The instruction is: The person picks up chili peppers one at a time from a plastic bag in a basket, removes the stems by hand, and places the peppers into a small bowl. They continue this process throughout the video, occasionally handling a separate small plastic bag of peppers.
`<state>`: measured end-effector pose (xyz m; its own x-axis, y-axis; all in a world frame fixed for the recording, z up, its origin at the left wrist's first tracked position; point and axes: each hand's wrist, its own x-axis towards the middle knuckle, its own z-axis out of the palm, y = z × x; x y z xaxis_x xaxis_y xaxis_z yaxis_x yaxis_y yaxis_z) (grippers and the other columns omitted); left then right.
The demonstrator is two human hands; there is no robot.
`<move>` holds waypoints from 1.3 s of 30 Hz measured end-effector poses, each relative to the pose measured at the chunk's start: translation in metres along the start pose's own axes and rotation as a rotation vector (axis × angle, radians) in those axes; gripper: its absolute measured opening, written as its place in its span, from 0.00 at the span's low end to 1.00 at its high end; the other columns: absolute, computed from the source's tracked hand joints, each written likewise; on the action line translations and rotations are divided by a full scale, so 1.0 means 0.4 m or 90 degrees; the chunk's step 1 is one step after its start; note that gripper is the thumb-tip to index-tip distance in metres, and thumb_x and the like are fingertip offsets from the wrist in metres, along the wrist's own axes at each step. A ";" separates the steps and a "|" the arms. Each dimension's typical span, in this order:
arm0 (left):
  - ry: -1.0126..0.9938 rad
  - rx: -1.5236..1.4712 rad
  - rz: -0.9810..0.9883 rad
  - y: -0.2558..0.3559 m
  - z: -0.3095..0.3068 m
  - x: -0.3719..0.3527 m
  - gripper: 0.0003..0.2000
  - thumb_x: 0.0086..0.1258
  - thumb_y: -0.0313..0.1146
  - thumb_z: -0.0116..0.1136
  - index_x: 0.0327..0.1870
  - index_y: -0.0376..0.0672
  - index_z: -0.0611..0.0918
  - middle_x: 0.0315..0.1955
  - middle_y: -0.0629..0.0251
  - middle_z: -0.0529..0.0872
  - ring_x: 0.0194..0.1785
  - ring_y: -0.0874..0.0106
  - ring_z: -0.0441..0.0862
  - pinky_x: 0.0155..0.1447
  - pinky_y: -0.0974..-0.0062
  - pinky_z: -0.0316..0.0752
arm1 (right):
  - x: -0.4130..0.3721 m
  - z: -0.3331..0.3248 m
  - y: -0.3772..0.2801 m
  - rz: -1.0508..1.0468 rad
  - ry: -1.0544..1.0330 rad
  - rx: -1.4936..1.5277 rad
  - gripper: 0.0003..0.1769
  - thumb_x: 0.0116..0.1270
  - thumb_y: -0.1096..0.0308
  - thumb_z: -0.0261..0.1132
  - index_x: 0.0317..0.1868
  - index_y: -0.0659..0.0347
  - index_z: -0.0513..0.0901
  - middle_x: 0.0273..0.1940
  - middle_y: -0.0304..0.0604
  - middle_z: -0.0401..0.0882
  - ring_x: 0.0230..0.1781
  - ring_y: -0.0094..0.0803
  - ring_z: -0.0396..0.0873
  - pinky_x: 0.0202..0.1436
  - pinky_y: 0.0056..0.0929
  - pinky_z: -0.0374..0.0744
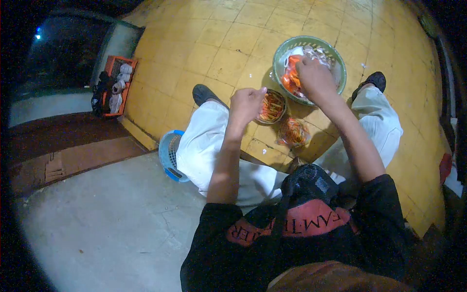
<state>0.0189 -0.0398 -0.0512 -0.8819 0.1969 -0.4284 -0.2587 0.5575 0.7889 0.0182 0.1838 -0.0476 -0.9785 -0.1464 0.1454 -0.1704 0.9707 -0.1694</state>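
Note:
My left hand [247, 104] is closed, fingers curled and thumb out, at the left edge of a round container [272, 108] filled with thin orange and yellow sticks. What its fingers hold, if anything, is hidden. My right hand [315, 77] reaches over the rim of a green plastic basket [339, 49], its fingers bent down beside bright orange pieces [292, 73]. I cannot make out what is between those fingers. Clear and whitish plastic packets [318, 54] also lie in the basket. Just below the round container sits a clear plastic bag [294, 132] with similar orange strips.
Yellow floor tiles [228, 36] spread ahead, with my dark shoes [208, 95] on either side of the containers. A blue basket [169, 152] stands beside my left leg. Against the far left wall, an orange crate [116, 87] holds several shoes.

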 end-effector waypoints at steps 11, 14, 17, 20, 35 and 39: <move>-0.450 -0.970 0.042 0.034 -0.049 0.001 0.18 0.79 0.45 0.41 0.44 0.36 0.74 0.23 0.69 0.69 0.14 0.83 0.59 0.14 0.86 0.53 | -0.010 -0.042 -0.068 -0.144 -0.273 0.717 0.15 0.71 0.60 0.60 0.42 0.66 0.83 0.32 0.42 0.83 0.34 0.29 0.79 0.40 0.30 0.76; -0.441 -1.044 -0.010 0.043 -0.038 0.004 0.18 0.79 0.45 0.41 0.43 0.37 0.74 0.23 0.69 0.69 0.14 0.83 0.59 0.13 0.86 0.52 | -0.018 -0.040 -0.084 -0.113 -0.288 0.807 0.18 0.70 0.58 0.60 0.40 0.67 0.83 0.31 0.45 0.85 0.32 0.30 0.82 0.39 0.33 0.79; -0.436 -1.082 -0.011 0.042 -0.024 0.024 0.17 0.79 0.44 0.42 0.43 0.37 0.75 0.23 0.67 0.73 0.13 0.83 0.60 0.10 0.86 0.51 | -0.019 -0.012 -0.072 -0.121 -0.176 0.736 0.17 0.70 0.59 0.61 0.45 0.67 0.81 0.37 0.48 0.84 0.38 0.34 0.81 0.44 0.33 0.78; -0.363 -1.070 -0.070 0.079 -0.010 0.025 0.19 0.78 0.44 0.42 0.47 0.35 0.76 0.25 0.66 0.77 0.12 0.83 0.61 0.11 0.86 0.54 | -0.023 0.016 -0.065 -0.082 -0.024 0.677 0.17 0.68 0.59 0.61 0.47 0.65 0.82 0.40 0.53 0.83 0.40 0.43 0.82 0.45 0.38 0.79; -0.010 -0.377 0.228 0.124 0.128 0.089 0.05 0.69 0.23 0.58 0.43 0.35 0.79 0.32 0.63 0.83 0.31 0.76 0.80 0.39 0.77 0.81 | 0.015 -0.006 0.079 0.055 -0.003 0.480 0.13 0.58 0.60 0.66 0.36 0.62 0.85 0.34 0.55 0.84 0.37 0.51 0.84 0.40 0.46 0.81; 0.088 -0.190 0.343 0.090 0.164 0.107 0.05 0.66 0.21 0.60 0.41 0.32 0.79 0.32 0.60 0.83 0.32 0.73 0.81 0.40 0.74 0.82 | -0.050 -0.050 0.085 0.086 -0.033 0.394 0.12 0.56 0.66 0.63 0.37 0.65 0.86 0.38 0.57 0.85 0.40 0.51 0.85 0.39 0.49 0.82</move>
<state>-0.0022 0.0414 -0.0700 -0.9566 0.2705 0.1088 0.1552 0.1563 0.9754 0.0345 0.2236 -0.0368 -0.9978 -0.0543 0.0384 -0.0653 0.6938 -0.7172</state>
